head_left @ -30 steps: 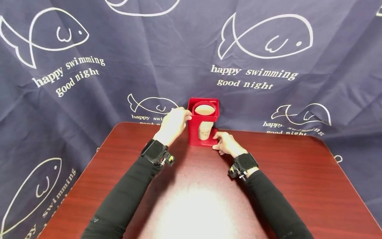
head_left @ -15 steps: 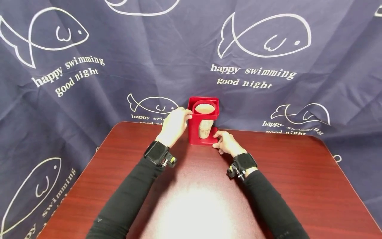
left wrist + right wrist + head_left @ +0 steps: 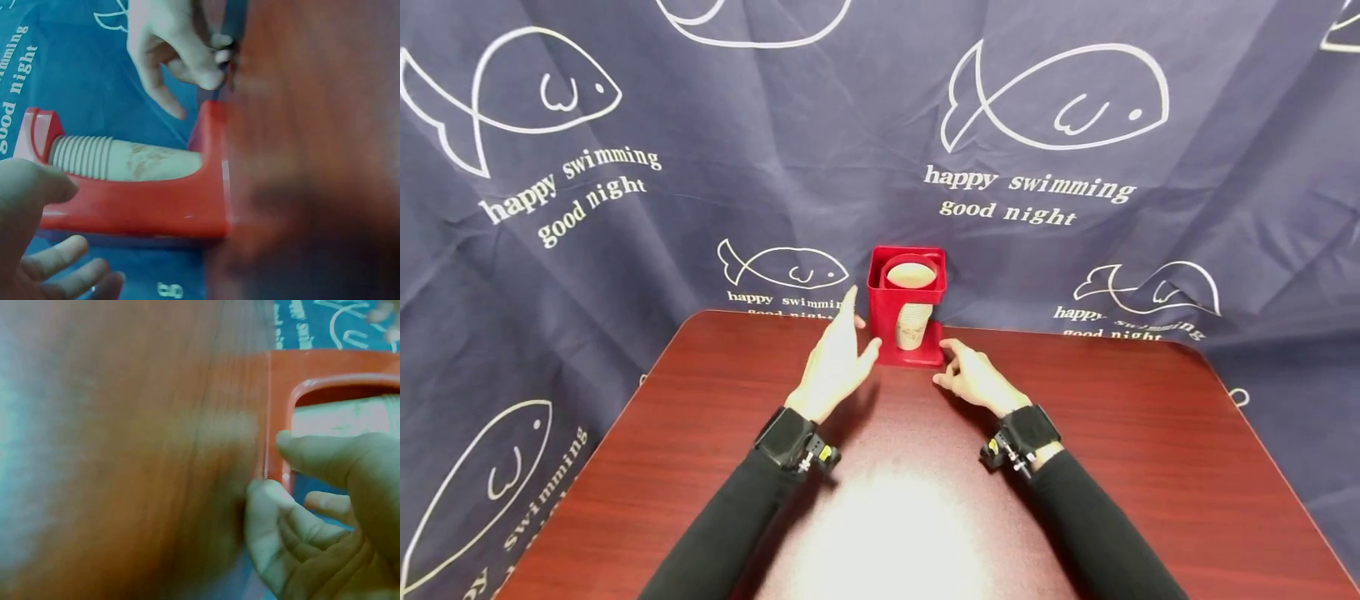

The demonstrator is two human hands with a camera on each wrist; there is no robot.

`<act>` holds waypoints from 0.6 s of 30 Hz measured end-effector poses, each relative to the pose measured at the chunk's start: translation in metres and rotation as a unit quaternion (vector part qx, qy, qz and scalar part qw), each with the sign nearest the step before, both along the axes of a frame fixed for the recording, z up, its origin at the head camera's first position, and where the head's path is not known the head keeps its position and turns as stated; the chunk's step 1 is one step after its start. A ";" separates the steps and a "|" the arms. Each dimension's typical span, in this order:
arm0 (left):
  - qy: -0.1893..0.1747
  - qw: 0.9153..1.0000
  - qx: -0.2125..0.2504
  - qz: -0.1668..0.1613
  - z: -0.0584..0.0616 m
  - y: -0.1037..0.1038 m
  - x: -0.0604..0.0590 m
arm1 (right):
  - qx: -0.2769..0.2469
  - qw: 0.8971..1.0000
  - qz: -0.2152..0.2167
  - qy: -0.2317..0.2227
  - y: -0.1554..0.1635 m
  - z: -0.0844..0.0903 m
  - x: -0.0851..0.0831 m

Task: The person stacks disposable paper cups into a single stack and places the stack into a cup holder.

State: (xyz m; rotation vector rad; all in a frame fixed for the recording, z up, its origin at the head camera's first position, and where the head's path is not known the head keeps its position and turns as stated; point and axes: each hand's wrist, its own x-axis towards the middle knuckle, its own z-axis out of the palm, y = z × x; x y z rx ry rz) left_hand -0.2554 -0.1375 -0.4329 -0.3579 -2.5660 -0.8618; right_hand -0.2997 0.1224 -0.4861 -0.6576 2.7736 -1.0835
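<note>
A red cup holder [image 3: 886,329] stands upright at the back of the table, with a stack of patterned paper cups [image 3: 913,325] in it. My left hand [image 3: 833,367] is just left of the holder, thumb and fingers spread apart, holding nothing. In the left wrist view, its thumb [image 3: 59,184] overlaps the holder's side near the top; contact cannot be told. My right hand [image 3: 981,379] is by the holder's lower right corner, fingers loosely bent. From the left wrist, that hand looks slightly apart from the base. In the right wrist view, its thumb [image 3: 325,453] overlaps the base's edge.
The reddish-brown wooden table [image 3: 1112,442] extends to both sides and toward me, with a bright glare in its front middle. A dark blue curtain [image 3: 850,167] with white fish drawings hangs close behind the holder.
My left hand has let go of the holder's upper left edge, moved down and spread its fingers. The right hand has drawn slightly back from the base. The holder stays in place.
</note>
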 end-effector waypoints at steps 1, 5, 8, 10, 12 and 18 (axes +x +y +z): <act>-0.017 1.000 0.009 0.003 -0.004 -0.001 0.005 | 0.002 1.000 0.006 0.018 0.003 0.000 0.005; -0.075 0.997 0.014 0.016 -0.018 -0.008 0.026 | 0.000 0.998 0.015 0.064 0.013 0.001 0.032; -0.100 0.995 0.001 0.026 -0.025 -0.014 0.044 | 0.006 0.995 0.009 0.095 0.021 0.000 0.055; -0.103 0.994 -0.013 0.032 -0.030 -0.017 0.055 | 0.014 0.994 0.001 0.112 0.025 -0.001 0.071; -0.095 0.994 -0.034 0.036 -0.035 -0.020 0.067 | 0.024 0.992 -0.012 0.125 0.029 -0.002 0.085; -0.061 0.994 -0.081 0.051 -0.044 -0.022 0.096 | 0.063 0.980 -0.056 0.182 0.036 -0.001 0.115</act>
